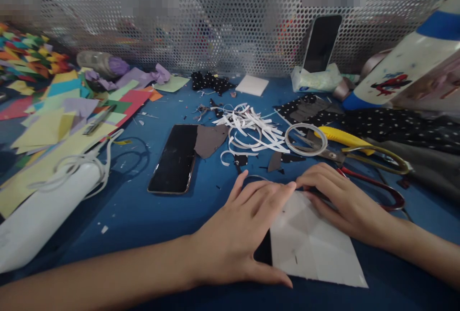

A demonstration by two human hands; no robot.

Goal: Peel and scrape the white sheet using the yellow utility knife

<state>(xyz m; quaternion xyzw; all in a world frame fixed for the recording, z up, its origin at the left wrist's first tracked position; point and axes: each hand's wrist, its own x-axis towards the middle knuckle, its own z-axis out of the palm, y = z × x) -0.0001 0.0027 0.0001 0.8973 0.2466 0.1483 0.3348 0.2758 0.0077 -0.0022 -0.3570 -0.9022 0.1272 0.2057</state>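
Note:
A creased white paper sheet (312,246) lies on the blue table (143,215) right in front of me. My left hand (240,234) rests flat on the sheet's left part, fingers stretched out and pressing down. My right hand (341,196) presses on the sheet's upper right corner with fingers laid flat and close together. Something dark (263,252) shows under the paper by my left palm.
A phone (176,157) lies face up left of centre, beside white paper strips (251,131), a tape ring (305,139), yellow-handled scissors (359,150) and red-handled scissors (381,191). Coloured paper sheets (61,109) and a white roll (43,210) fill the left. Dotted black fabric (388,124), a bottle (406,62), a propped phone (321,42) and a perforated screen (230,18) stand behind.

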